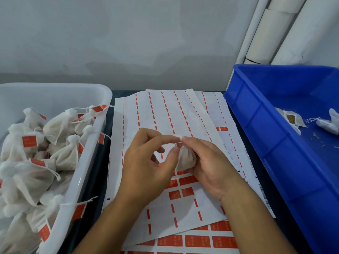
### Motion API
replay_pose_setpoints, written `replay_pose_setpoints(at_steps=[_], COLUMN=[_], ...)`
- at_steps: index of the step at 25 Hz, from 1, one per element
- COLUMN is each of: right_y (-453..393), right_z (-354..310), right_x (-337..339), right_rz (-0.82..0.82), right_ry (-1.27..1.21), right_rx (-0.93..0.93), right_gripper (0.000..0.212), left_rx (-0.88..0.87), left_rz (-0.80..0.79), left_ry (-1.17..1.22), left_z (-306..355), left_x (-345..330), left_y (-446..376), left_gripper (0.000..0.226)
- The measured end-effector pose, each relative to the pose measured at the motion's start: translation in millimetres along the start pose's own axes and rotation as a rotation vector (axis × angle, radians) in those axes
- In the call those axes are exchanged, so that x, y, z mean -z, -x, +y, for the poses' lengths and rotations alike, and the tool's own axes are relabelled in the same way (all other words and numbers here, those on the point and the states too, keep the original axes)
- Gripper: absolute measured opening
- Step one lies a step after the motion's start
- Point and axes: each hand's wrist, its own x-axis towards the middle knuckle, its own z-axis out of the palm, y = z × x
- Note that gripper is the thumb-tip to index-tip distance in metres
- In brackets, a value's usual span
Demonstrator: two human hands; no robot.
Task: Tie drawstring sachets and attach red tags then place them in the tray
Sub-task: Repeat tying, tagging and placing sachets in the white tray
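A small white drawstring sachet [186,159] hangs over the label sheets, held between both hands. My right hand [211,165] cups its body and pinches its gathered neck. My left hand [146,162] pinches the thin drawstring at the neck with forefinger and thumb. Sticker sheets [165,114] lie under the hands, with red tags [187,191] left in the lower rows. The white tray [95,136] at the left holds several tied sachets with red tags [29,141].
A blue crate [266,129] at the right holds a few untied sachets [293,120] and crumbs. White rolls [275,33] lean against the wall at the back right. More sticker sheets [198,241] lie near the table's front edge.
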Motion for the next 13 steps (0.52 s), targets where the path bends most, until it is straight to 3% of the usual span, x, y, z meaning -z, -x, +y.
replay_pose_setpoints(at_steps=[9,13], right_y=[-2.3,-4.0], right_z=[2.1,6.4], right_x=[-0.1,-0.5], right_rz=[0.1,0.142], right_ry=[0.403,0.493], right_rx=[0.174,0.273], right_gripper=[0.018,0.019], left_rx=[0.055,0.162], left_rz=[-0.079,-0.171], left_ry=[-0.193,-0.26], left_z=[-6.3,-8.3], left_x=[-2.1,-4.0], left_y=[-2.3,-0.6], left_gripper=[0.011,0.012])
